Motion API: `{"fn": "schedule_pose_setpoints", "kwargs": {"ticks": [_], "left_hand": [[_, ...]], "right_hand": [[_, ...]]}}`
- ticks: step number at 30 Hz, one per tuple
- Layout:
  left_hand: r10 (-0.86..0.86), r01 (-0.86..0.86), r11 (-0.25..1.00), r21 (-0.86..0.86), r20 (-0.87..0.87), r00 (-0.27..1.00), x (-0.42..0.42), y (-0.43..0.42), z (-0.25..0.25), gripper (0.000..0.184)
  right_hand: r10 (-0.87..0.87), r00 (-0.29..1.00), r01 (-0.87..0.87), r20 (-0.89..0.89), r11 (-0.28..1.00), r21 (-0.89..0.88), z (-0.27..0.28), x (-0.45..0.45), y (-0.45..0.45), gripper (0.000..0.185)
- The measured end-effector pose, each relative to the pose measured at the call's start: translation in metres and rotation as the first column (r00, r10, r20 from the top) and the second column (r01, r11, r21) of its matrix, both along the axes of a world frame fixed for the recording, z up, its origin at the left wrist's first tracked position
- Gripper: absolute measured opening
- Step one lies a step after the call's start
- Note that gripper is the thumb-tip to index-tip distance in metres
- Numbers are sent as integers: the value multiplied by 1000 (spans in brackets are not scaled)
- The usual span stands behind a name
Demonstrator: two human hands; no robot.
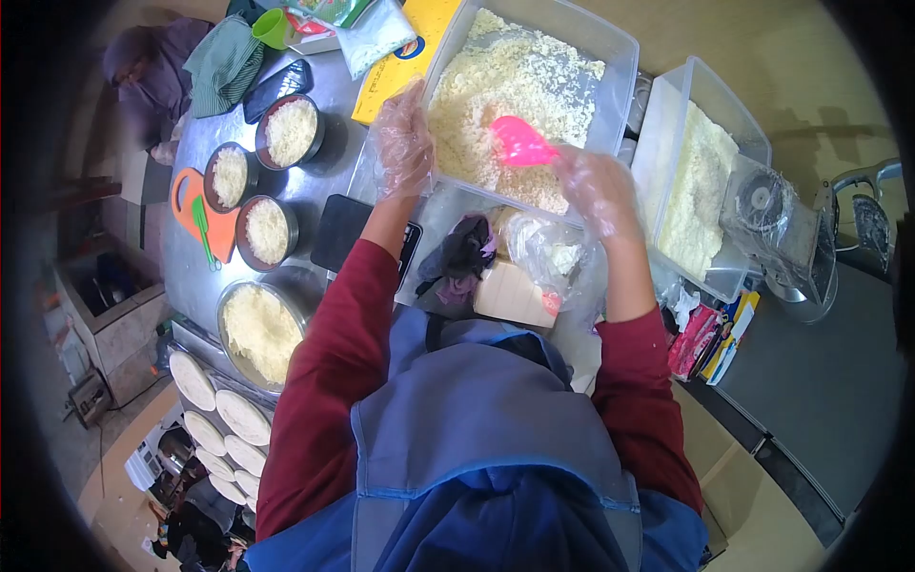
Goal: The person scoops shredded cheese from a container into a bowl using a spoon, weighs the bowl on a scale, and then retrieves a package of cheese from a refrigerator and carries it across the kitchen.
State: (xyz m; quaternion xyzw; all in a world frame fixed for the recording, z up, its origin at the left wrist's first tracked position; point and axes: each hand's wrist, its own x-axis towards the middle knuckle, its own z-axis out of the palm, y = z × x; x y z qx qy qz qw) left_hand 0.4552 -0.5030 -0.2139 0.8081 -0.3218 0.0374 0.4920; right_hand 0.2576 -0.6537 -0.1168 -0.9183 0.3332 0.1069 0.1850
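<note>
A clear plastic tub point(624, 71) holds a pale, crumbly, grated-looking food. My right hand point(599, 189), in a thin clear glove, grips a bright pink scoop point(522, 141) whose blade rests over the crumbs near the tub's front. At the tub's left front corner is my left hand point(403, 143), also gloved, with its fingers at the wall; whether they grip it is hard to tell. Just below that hand lies a black scale point(345, 234), partly behind my forearm.
Left stand three dark bowls point(291, 133) of crumbs, a larger metal bowl point(262, 334), an orange board point(202, 214) with a green utensil, and dough rounds point(243, 417). Another tub point(701, 205) and a machine point(772, 214) are right. A person point(152, 76) sits far left.
</note>
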Motion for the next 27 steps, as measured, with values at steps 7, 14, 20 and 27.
{"fn": "schedule_pose_setpoints", "kwargs": {"ticks": [7, 14, 20, 27], "left_hand": [[-61, -39, 962, 271, 353, 934, -12, -6, 55, 32], [-576, 373, 689, 622, 157, 802, -3, -47, 31, 22], [-678, 402, 633, 662, 223, 701, 17, -54, 12, 20], [-456, 567, 615, 548, -340, 822, 18, -50, 65, 22]], "right_hand": [[-16, 854, 174, 520, 950, -257, -50, -32, -7, 36], [-73, 785, 292, 615, 920, -263, -81, -27, 3, 37], [-145, 827, 304, 543, 928, -215, -75, -29, 3, 36], [-197, 811, 324, 551, 935, -143, -79, -28, 1, 35]]}}
